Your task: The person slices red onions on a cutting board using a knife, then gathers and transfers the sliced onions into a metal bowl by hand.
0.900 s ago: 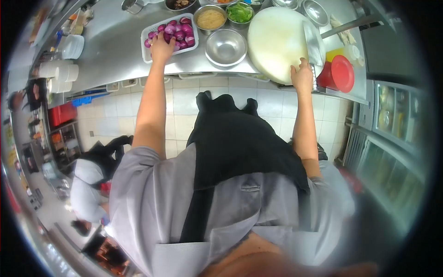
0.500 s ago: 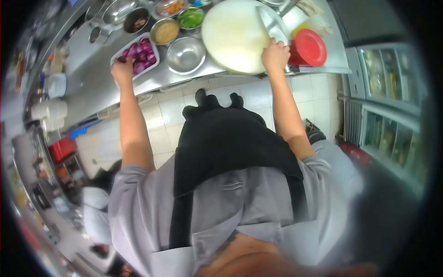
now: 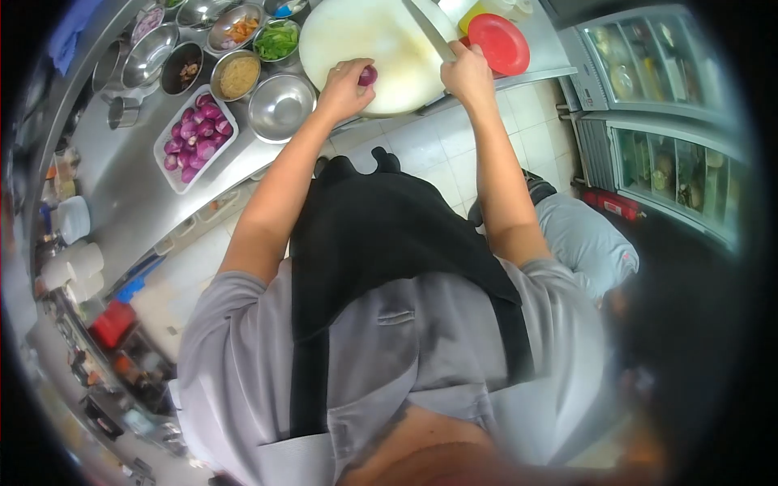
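A peeled red onion is between the fingers of my left hand, at the lower left of the round white cutting board. My right hand is closed round the handle of a knife, whose blade points up and left over the board. Several more onions lie in a white basket on the steel counter. An empty steel bowl stands between basket and board.
Bowls of pale minced food, green pieces and orange pieces stand at the back left. A red plastic container is right of the board. Glass-door fridges stand at the right; another person's grey clothing shows below them.
My left hand has moved from the basket to the board with an onion. My right hand has lifted the knife, now angled over the board. The view has shifted and turned.
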`<action>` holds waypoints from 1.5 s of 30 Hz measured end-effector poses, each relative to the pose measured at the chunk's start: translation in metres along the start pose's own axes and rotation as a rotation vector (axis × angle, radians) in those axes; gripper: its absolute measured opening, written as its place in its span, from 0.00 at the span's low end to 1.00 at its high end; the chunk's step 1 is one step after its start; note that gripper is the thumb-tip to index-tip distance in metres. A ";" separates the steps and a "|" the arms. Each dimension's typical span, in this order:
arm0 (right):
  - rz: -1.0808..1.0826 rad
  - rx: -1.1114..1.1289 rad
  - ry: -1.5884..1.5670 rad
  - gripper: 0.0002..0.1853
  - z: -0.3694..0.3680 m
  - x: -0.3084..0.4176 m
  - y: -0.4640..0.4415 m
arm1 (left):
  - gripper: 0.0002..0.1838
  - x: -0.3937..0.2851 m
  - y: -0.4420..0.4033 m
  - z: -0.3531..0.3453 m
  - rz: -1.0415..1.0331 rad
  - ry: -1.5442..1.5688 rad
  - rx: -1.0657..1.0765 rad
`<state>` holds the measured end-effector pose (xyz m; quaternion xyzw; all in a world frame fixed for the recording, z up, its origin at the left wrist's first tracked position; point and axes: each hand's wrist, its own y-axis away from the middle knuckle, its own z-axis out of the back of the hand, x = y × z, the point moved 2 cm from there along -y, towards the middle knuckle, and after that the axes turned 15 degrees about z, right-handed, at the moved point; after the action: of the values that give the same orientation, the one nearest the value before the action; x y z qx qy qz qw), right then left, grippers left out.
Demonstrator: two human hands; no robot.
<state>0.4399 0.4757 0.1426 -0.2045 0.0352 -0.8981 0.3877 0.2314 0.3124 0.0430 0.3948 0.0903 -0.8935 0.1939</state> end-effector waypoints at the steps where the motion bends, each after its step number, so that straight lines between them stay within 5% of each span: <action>1: 0.013 0.059 -0.021 0.19 0.014 0.003 0.008 | 0.32 0.001 0.004 -0.001 -0.019 0.039 -0.067; 5: 0.053 0.361 -0.061 0.15 0.024 -0.002 0.036 | 0.25 0.011 0.008 -0.003 -0.101 0.252 -0.297; 8: 0.054 0.533 -0.074 0.15 0.016 0.000 0.045 | 0.20 0.018 0.006 -0.006 -0.014 0.276 -0.232; 10: -0.225 0.726 -0.220 0.15 0.028 0.019 0.041 | 0.18 0.017 0.005 -0.012 -0.011 0.286 -0.259; 11: 0.094 0.636 -0.013 0.15 0.011 0.002 0.044 | 0.16 0.016 0.005 -0.014 -0.014 0.286 -0.284; 21: 0.205 0.769 0.061 0.13 0.054 0.083 0.035 | 0.10 0.012 0.005 -0.017 -0.013 0.161 -0.349; 30: 0.332 0.695 -0.008 0.10 -0.003 0.068 0.031 | 0.11 0.009 0.008 -0.017 -0.035 0.149 -0.416; 36: 0.266 0.642 -0.149 0.12 -0.030 0.047 0.036 | 0.15 0.003 0.016 -0.016 -0.001 0.138 -0.344; 37: 0.008 0.814 -0.230 0.14 0.000 0.060 0.023 | 0.18 -0.001 0.018 -0.016 -0.027 0.088 -0.346; 42: 0.171 0.652 -0.052 0.12 0.008 -0.005 0.036 | 0.25 -0.016 0.010 -0.004 -0.068 -0.153 -0.202; 45: 0.196 0.646 0.026 0.12 0.022 -0.013 0.036 | 0.22 -0.015 -0.005 -0.002 0.079 -0.278 -0.009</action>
<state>0.4811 0.4621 0.1501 -0.0554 -0.2269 -0.8239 0.5164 0.2398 0.3217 0.0533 0.2695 0.0511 -0.9309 0.2411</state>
